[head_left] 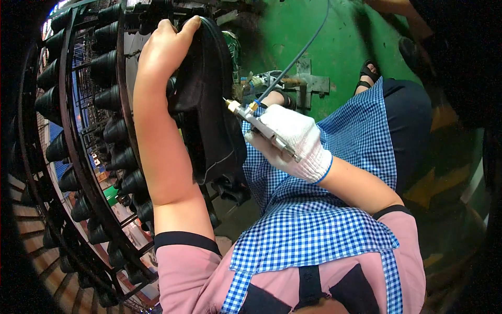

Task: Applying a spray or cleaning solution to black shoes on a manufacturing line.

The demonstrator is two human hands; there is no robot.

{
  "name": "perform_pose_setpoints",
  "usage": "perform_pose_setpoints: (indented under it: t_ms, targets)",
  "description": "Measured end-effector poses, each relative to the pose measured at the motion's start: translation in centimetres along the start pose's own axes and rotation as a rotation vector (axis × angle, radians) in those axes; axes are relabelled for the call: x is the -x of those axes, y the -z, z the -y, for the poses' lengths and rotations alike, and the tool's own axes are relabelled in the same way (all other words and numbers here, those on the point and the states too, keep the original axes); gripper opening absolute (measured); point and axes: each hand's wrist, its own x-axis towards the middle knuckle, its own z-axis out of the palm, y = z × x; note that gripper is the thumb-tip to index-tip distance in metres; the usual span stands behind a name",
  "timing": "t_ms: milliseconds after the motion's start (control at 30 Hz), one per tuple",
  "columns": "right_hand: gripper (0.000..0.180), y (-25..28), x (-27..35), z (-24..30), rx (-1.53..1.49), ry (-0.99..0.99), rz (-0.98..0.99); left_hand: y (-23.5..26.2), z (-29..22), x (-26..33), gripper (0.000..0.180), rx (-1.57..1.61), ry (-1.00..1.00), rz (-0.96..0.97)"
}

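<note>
Left hand (166, 46): grip clamped on the black boot (212, 99), upper frame, left of centre. Gloved right hand (293, 137): grip closed around the spray gun (252, 120), mid-frame, nozzle (231, 105) toward the boot. Risk: a tugged hose (296, 59) could swing aim onto the bare left forearm (158, 125).

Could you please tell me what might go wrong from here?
The nozzled gun in the gloved right hand points toward the black boot-shaped piece that the bare left hand grips, so a discharge might reach unprotected skin. The thin hose attached to the gun could tug it aside if it caught. The open sandal leaves toes exposed, so a dropped gun might hurt them.
</note>
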Motion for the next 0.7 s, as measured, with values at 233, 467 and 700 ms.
perform_pose_setpoints:
  t_ms: [233,467,700]
  targets:
    - [0.016,0.8,1.8,0.6,0.023,-0.009,0.111,-1.2,1.1,-0.9,0.085,0.016,-0.017,0.008]
    - [0.016,2.9,3.8,1.6,-0.021,0.038,0.225,-1.5,3.6,-2.6,0.089,0.032,0.002,0.034]
    - [0.017,3.9,4.1,0.7,-0.167,0.066,0.098,-1.3,3.2,-2.2,0.088,0.109,-0.005,0.000]
